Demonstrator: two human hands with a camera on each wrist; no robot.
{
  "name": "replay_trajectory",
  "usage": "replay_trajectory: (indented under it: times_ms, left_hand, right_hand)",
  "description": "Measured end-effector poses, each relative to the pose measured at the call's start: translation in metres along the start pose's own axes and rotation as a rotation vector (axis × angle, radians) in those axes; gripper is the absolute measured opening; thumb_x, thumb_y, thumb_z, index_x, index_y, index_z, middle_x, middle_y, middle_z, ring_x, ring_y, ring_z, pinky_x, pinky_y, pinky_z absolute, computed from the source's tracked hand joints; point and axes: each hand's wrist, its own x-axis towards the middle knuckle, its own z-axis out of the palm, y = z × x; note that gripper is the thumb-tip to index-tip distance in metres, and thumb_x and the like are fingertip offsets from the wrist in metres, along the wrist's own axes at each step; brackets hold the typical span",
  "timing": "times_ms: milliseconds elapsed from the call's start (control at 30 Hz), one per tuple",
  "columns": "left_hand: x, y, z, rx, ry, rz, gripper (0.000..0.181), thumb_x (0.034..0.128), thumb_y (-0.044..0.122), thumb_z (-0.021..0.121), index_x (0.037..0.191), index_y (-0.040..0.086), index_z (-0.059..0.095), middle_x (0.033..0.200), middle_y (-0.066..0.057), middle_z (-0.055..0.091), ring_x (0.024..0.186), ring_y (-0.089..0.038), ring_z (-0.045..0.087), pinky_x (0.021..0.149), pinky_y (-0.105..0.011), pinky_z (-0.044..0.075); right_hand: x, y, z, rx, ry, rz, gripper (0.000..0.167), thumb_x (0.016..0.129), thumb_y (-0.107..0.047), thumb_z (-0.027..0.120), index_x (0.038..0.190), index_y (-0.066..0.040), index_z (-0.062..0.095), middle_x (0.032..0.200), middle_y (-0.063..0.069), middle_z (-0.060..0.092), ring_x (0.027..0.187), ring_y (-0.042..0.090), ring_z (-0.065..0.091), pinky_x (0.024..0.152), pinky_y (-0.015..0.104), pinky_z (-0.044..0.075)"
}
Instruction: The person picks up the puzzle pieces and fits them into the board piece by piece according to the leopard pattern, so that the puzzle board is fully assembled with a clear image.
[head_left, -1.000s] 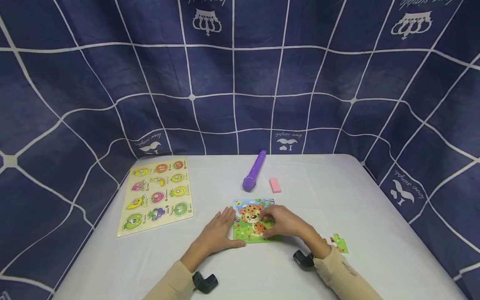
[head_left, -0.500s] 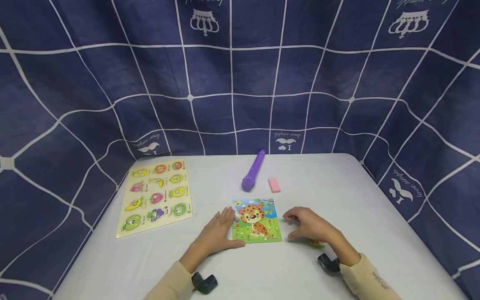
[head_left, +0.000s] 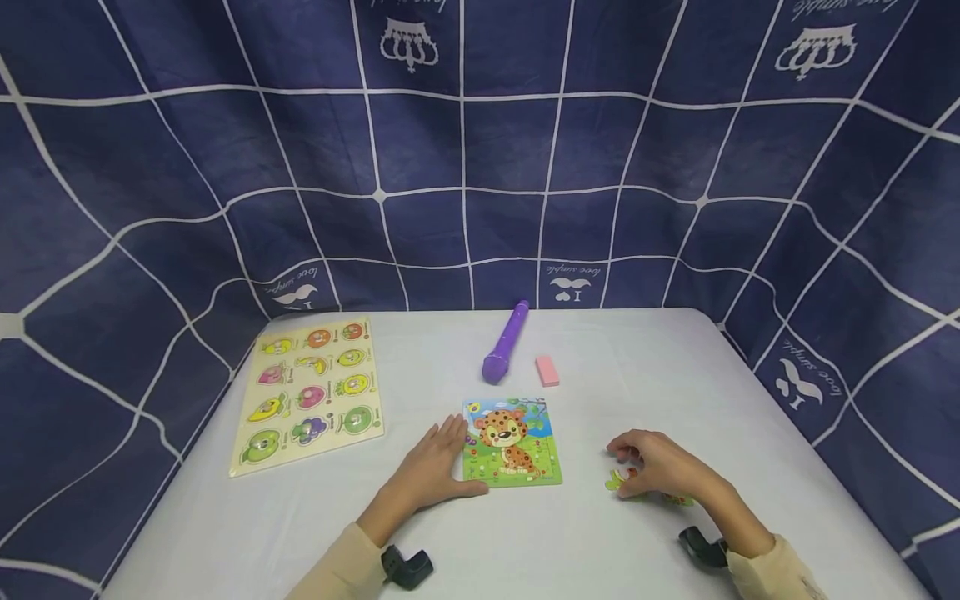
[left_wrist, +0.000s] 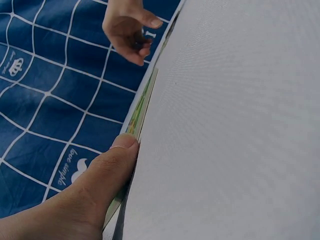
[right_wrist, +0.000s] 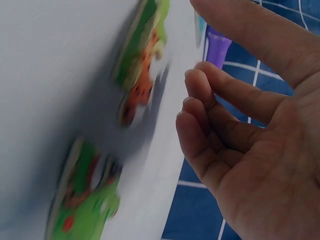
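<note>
A square leopard jigsaw puzzle [head_left: 517,462] lies flat on the white table, its picture facing up. My left hand [head_left: 429,467] rests along its left side, thumb at the near left corner and fingers straight; the left wrist view shows that thumb [left_wrist: 117,160] against the board's edge. Off to the right, my right hand [head_left: 663,465] hovers over loose jigsaw pieces, fingers bent and thumb apart. In the right wrist view, one green-and-orange piece [right_wrist: 142,65] and one green piece [right_wrist: 92,200] lie on the table, and nothing shows between the fingers. The hand partly hides the pieces in the head view.
A wooden fruit puzzle board [head_left: 307,396] lies at the left. Behind the leopard puzzle are a purple toy microphone [head_left: 506,342] and a pink block [head_left: 547,371]. A dark blue checked curtain [head_left: 480,167] surrounds the table's back and sides.
My right hand has lifted off the leopard puzzle and moved right, to the loose pieces, uncovering the puzzle's right side. My left hand stays in place at the puzzle's left edge.
</note>
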Motion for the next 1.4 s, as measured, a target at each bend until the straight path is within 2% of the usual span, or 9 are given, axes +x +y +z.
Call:
replay_trajectory:
  times_ms: [233,600,967,1400]
  left_hand:
    - [-0.001,0.001,-0.001,-0.007,0.016,0.008,0.114,0.0752,0.079,0.057,0.151,0.000,0.029,0.161,-0.016,0.024,0.150,-0.030,0.023,0.123,-0.046,0.021]
    - [0.000,0.001,0.000,-0.015,0.000,0.002,0.113,0.0753,0.079,0.058,0.152,0.001,0.028,0.161,-0.015,0.024,0.151,-0.029,0.022,0.124,-0.046,0.020]
    - [0.000,0.001,-0.001,-0.011,0.003,0.001,0.113,0.0753,0.079,0.058,0.152,0.001,0.029,0.161,-0.015,0.024,0.151,-0.029,0.022,0.124,-0.046,0.020]
    - [-0.001,0.000,0.000,-0.018,0.016,0.004,0.113,0.0751,0.079,0.057,0.152,0.001,0.028,0.161,-0.015,0.024,0.151,-0.029,0.022,0.124,-0.046,0.021]
  right_hand:
    - [-0.013,0.019,-0.004,0.029,-0.024,-0.002,0.055,0.061,-0.022,0.092,0.108,-0.007,0.067,0.092,-0.004,0.061,0.083,0.009,0.052,0.069,0.020,0.046]
    - [-0.014,0.024,-0.003,0.038,-0.026,0.067,0.047,0.060,-0.013,0.091,0.100,-0.009,0.067,0.090,-0.003,0.061,0.084,0.012,0.052,0.069,0.022,0.047]
    - [-0.013,0.029,-0.001,0.045,-0.030,0.038,0.042,0.060,-0.015,0.090,0.094,-0.011,0.066,0.084,-0.003,0.058,0.077,0.011,0.049,0.063,0.020,0.042]
    - [-0.015,0.033,-0.002,0.038,-0.013,-0.004,0.039,0.061,-0.021,0.091,0.090,-0.013,0.066,0.081,-0.004,0.058,0.074,0.008,0.049,0.061,0.019,0.043]
